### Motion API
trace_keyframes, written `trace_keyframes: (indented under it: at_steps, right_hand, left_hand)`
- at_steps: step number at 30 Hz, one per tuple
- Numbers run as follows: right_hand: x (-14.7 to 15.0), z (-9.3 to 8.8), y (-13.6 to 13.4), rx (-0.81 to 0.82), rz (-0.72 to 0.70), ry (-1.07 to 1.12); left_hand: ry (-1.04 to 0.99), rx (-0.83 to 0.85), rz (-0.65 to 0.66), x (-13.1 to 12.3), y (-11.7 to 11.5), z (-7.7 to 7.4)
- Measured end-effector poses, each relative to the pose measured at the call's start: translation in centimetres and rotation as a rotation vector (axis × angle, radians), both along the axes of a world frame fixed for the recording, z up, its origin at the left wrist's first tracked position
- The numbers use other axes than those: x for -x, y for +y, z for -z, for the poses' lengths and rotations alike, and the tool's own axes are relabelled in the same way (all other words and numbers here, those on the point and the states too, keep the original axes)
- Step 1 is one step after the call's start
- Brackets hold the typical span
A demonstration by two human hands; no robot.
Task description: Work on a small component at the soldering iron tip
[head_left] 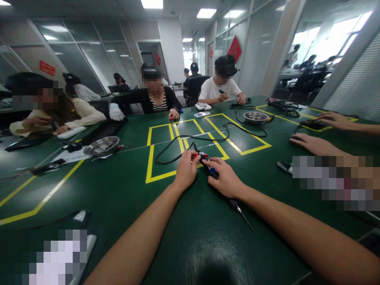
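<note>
My left hand (187, 169) is closed, its thumb and fingertips pinched on a small orange-red part at the far end of a dark tool (213, 171). The tool looks like a soldering iron with a blue section. My right hand (225, 177) wraps round its body from the right. From beneath that hand a thin metal rod (246, 220) points toward me and to the right. A black cable (190, 138) loops over the table beyond my hands.
Yellow tape (150, 162) marks the green table (124, 190). Metal bowls stand at the left (102, 145) and back right (255, 117). Several people sit around; another person's hands (314, 144) rest at the right. A screwdriver-like tool (284, 167) lies near them.
</note>
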State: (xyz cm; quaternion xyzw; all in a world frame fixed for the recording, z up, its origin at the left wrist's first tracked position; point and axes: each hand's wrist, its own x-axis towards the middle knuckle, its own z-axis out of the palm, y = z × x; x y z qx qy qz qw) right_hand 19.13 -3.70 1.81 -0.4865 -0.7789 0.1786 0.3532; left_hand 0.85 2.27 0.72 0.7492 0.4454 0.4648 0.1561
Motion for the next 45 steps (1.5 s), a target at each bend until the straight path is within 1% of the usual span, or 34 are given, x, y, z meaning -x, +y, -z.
trace_keyframes:
  at_steps: [6,11,17,21,25,31,35,37,41,45]
  right_hand:
    - [0.07,0.04,0.01,0.01,0.024,-0.012]
    - [0.12,0.38,0.08,0.023,0.042,0.003]
    - [-0.01,0.76,0.26,0.011,0.064,-0.003]
    - [-0.04,0.74,0.23,0.005,0.06,-0.006]
    - [0.03,0.53,0.11,0.007,0.058,-0.017]
    - [0.02,0.33,-0.01,-0.007,0.024,0.001]
    - [0.05,0.17,-0.11,-0.021,0.014,0.007]
    - [0.11,0.09,-0.14,-0.028,0.005,0.009]
    - [0.21,0.12,-0.12,-0.039,-0.013,0.018]
    - [0.27,0.26,-0.08,-0.051,-0.026,0.03]
  left_hand:
    - [-0.095,0.106,0.022,-0.01,0.22,0.74]
    - [-0.213,0.212,0.049,-0.09,0.1,0.82]
    - [-0.276,0.309,0.087,-0.2,-0.02,0.94]
    - [-0.43,0.386,0.161,-0.25,0.18,0.78]
    - [-0.563,0.424,0.217,-0.28,0.51,0.61]
    - [-0.642,0.478,0.182,-0.47,0.75,0.91]
    - [-0.78,0.597,0.171,-0.59,0.89,1.12]
    - [-0.855,0.656,0.223,-0.59,0.89,1.07]
    - [-0.918,0.754,0.397,-0.5,0.61,0.8]
    - [-0.952,0.783,0.412,-0.4,0.34,0.53]
